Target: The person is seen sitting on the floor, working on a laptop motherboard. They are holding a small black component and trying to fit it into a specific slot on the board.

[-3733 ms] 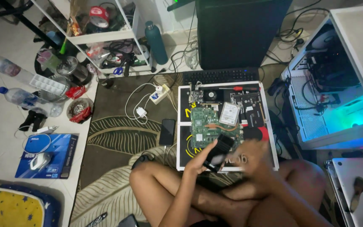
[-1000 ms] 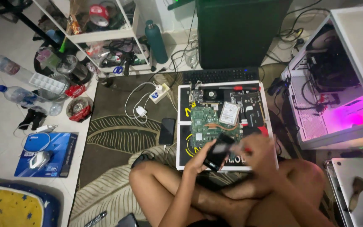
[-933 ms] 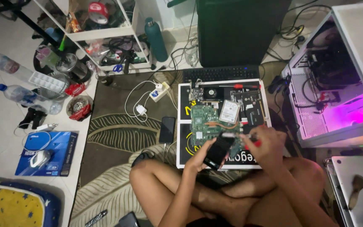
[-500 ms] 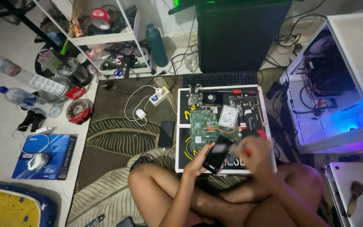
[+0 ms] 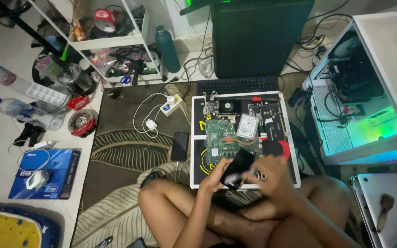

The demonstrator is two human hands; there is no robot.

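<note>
Head view, posture: the person sits cross-legged on a leaf-patterned rug (image 5: 116, 151), both hands over the near edge of a black work mat (image 5: 198, 151).
Left hand (image 5: 214, 171): fingers wrapped around the lower end of a black rectangular part (image 5: 238, 166), holding it tilted, top leaning toward 1 o'clock.
Right hand (image 5: 269, 173): blurred, at 3 o'clock of the black part and just beside it; something small and metallic shows at the fingers, but I cannot tell whether they pinch it.
Black part, place: above the mat's near edge, at 6 o'clock of the green circuit board (image 5: 221, 140).
On the mat: a silver drive (image 5: 247, 126) at 1 o'clock of the board; a red-handled screwdriver (image 5: 252, 98) along the far edge.
Off the mat: a dark phone (image 5: 179, 146) at 9 o'clock on the rug; a black keyboard (image 5: 237, 85) at 12 o'clock; a lit white computer case (image 5: 368, 110) at 3 o'clock.
</note>
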